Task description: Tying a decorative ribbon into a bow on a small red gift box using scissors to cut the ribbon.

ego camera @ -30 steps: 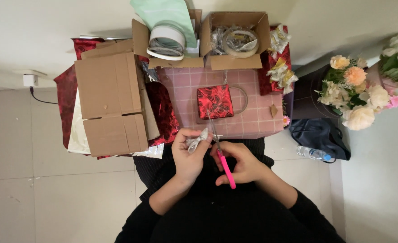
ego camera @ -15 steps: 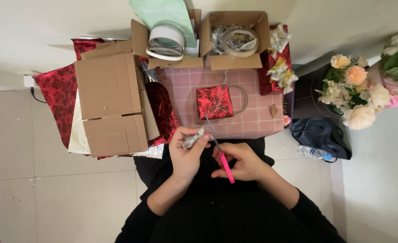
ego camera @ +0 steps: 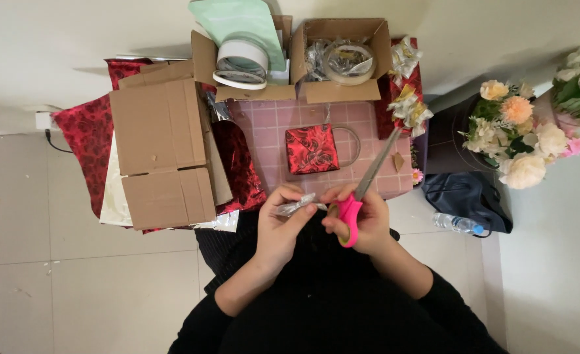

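Observation:
My left hand (ego camera: 282, 226) pinches a small crumpled piece of clear tape or film (ego camera: 296, 206) at the near edge of a pink checked board (ego camera: 270, 124). My right hand (ego camera: 363, 219) grips pink-handled scissors (ego camera: 362, 190); their blades point up and to the right over the board. The fingertips of both hands meet at the clear piece. A small box wrapped in red patterned foil (ego camera: 311, 149) lies on the board just beyond my hands.
A flattened cardboard box (ego camera: 162, 151) lies left over red foil sheets (ego camera: 83, 141). Two open cartons at the back hold tape rolls (ego camera: 241, 62) and clear tape (ego camera: 348, 60). Ribbon bows (ego camera: 408, 98), artificial flowers (ego camera: 522, 134), a dark bag (ego camera: 464, 193) and a water bottle (ego camera: 457, 224) are on the right.
The scissors have swung from pointing down toward my lap to pointing up and right over the board. My hands have come together at the clear piece.

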